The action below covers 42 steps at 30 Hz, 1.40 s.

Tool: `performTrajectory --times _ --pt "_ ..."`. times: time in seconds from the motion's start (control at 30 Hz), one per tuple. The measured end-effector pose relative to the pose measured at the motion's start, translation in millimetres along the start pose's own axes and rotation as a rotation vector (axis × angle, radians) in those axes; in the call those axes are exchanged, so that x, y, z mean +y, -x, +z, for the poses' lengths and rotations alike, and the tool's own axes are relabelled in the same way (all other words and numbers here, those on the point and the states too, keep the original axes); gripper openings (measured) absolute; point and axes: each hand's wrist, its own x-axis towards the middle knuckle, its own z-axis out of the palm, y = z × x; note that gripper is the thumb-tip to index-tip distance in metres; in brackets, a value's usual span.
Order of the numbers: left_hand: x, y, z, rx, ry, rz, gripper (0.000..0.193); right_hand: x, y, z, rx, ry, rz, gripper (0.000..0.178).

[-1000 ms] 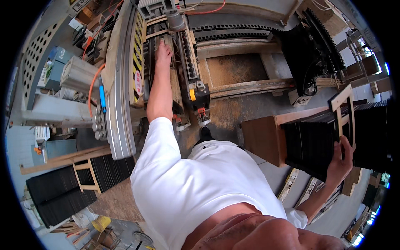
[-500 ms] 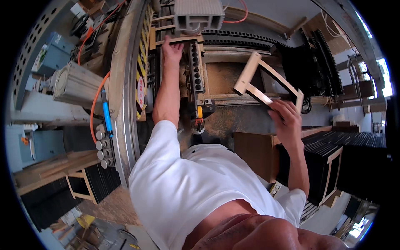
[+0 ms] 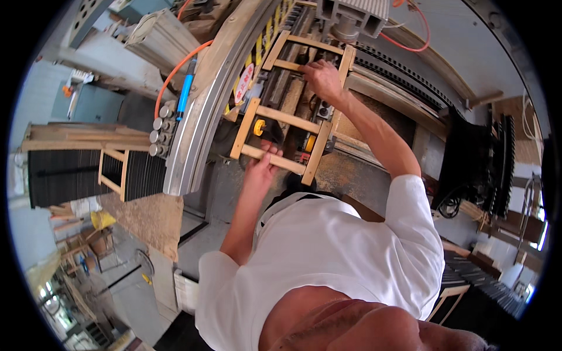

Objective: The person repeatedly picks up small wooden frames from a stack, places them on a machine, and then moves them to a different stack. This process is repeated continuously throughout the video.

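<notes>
Pinched at its near rail, a small wooden frame [image 3: 288, 119] of pale slats is in my left hand [image 3: 261, 169], which has its fingers closed around the rail. The frame lies level over the machine's near end. Farther off, a second wooden frame [image 3: 314, 43] of the same kind sits in the machine bed, under the grey block-shaped head [image 3: 356, 10]. My right hand [image 3: 322, 79] reaches over this far frame, its bent fingers closed at the near rail; the fingertips are partly hidden.
A metal beam [image 3: 202, 117] with yellow-black striping runs along the left side. An orange hose [image 3: 170, 73] and a blue air tool [image 3: 186, 90] hang by it. Black cable chains [image 3: 503, 164] stand at right. Stacks of dark frames [image 3: 64, 175] stand at left.
The view has turned rightward. My right hand has come from the right side to the far frame in the machine. My left hand has drawn back from the machine and now holds the near frame.
</notes>
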Motion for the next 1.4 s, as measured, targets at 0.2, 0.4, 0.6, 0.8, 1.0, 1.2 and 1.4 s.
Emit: performTrajectory --times 0.2,0.4,0.6,0.8,1.0,1.2,1.4 --pt "-17.2 86.6 -11.1 0.178 0.041 0.099 0.028 33.3 -43.0 37.6 -0.099 0.244 -0.056 0.033" --pt "-36.0 117.8 -18.5 0.300 0.142 0.174 0.027 66.4 -81.3 37.6 -0.213 0.370 -0.054 0.021" --pt "-42.9 126.6 -49.4 0.375 0.135 0.260 0.027 105.4 -108.7 57.7 -0.351 0.245 0.092 0.024" --pt "-55.4 125.9 -97.5 0.519 0.099 0.340 0.027 129.0 -116.2 70.7 -0.150 0.507 -0.087 0.019" --pt "-63.8 118.7 -129.1 0.775 0.077 0.310 0.028 129.2 -121.3 67.9 -0.184 0.496 -0.081 0.027" --pt "-64.7 126.0 -147.7 0.940 -0.144 0.278 0.030 139.3 -121.5 72.1 -0.173 0.456 -0.088 0.024" --pt "-56.2 153.7 -159.4 0.965 -0.268 0.433 0.033 135.8 -124.4 69.0 -0.177 0.449 -0.034 0.020"
